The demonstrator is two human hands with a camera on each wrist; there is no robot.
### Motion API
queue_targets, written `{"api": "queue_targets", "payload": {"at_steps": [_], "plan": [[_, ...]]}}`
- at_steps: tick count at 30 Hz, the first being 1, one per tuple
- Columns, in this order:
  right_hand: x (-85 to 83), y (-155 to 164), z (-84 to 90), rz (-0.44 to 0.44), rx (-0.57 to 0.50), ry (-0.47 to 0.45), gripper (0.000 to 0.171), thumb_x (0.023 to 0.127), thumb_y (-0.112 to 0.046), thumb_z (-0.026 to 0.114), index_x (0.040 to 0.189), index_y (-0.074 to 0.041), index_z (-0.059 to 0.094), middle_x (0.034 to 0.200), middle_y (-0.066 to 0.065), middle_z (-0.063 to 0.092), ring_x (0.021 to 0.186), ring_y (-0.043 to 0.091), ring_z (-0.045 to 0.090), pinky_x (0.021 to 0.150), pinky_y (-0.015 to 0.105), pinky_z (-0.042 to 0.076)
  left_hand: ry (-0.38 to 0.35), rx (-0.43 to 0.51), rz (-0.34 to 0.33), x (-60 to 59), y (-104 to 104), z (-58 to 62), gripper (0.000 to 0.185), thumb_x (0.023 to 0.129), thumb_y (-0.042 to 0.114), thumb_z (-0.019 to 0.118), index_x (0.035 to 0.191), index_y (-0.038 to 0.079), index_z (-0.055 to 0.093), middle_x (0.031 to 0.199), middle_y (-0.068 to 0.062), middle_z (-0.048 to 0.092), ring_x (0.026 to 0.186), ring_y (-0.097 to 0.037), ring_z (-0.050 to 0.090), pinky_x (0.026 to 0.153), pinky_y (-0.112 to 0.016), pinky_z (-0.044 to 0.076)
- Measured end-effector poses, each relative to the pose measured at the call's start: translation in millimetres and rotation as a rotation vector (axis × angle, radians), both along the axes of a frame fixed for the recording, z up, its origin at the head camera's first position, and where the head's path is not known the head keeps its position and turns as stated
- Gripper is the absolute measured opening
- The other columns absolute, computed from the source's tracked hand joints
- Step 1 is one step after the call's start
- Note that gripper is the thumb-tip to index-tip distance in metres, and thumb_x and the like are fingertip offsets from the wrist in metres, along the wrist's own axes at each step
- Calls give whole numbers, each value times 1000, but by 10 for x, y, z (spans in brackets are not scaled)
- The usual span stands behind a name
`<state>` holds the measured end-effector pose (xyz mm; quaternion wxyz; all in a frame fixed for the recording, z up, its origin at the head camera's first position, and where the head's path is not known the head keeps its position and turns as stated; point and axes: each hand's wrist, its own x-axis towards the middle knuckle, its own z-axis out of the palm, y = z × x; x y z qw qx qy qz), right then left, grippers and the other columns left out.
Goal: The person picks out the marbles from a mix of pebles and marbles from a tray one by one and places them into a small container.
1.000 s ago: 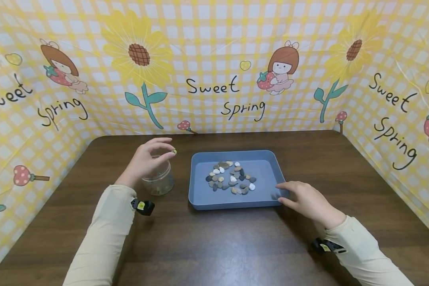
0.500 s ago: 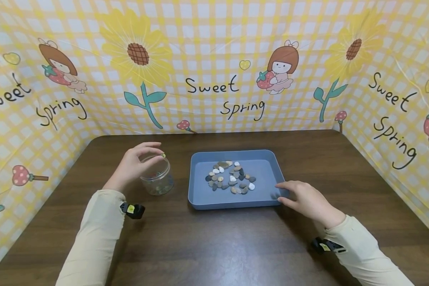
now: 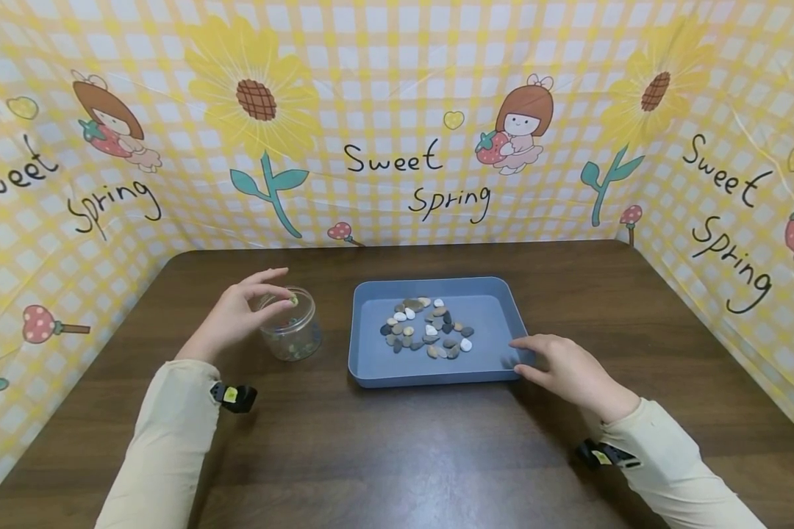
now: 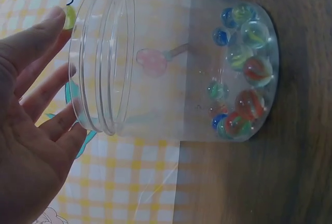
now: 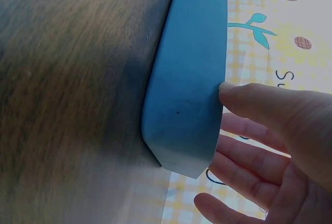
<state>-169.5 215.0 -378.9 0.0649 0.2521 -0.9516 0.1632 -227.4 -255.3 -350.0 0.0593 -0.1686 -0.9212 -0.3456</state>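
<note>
1. One marble (image 3: pixel 294 299), small and yellow-green, sits pinched between the thumb and forefinger of my left hand (image 3: pixel 238 317), right over the mouth of the jar (image 3: pixel 291 334). The other fingers are spread loosely beside the rim.
2. I judge the marble hard, smooth and slippery. It is light, rolls freely, and is best held as it is now, by two fingertips on opposite sides.
3. In the left wrist view the marble (image 4: pixel 68 17) shows as a glossy green bead at the fingertip, just outside the threaded rim of the jar (image 4: pixel 171 63).
4. I read the jar as clear, thin-walled plastic: light, stiff, easy to tip. Take it round the body, below the threads. It stands open on the table (image 3: pixel 397 455), left of the tray (image 3: pixel 496 294), with coloured marbles (image 4: pixel 244 73) covering its bottom.
5. My right hand (image 3: pixel 565 371) holds nothing. Its fingers lie nearly straight, with the fingertips (image 5: pixel 228 86) against the tray's near right corner (image 5: pixel 189 94).
6. The tray is blue, shallow and rigid, and holds a loose cluster of pebbles (image 3: pixel 426 329) in grey, brown and white.
</note>
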Motion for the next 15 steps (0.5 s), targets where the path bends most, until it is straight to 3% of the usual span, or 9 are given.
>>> {"api": "queue_targets", "payload": {"at_steps": [7,15], "plan": [[5,5,-7,-5,-3,-1,34,83,-18,70,113,-2,66,110,13,69,102,29,64,86,46,51,-47,-31,-17,20,-39,-39,26,87,29,65,103,8,70,150,-12,36,144,-37,15,110,-63,17],[8,11,0,-4,-2,5,34,83,-18,70,112,-2,66,109,13,69,101,29,64,86,45,52,-61,-46,-33,34,-54,-78,26,88,29,65,103,8,70,150,-13,35,145,-36,12,110,-64,15]]}}
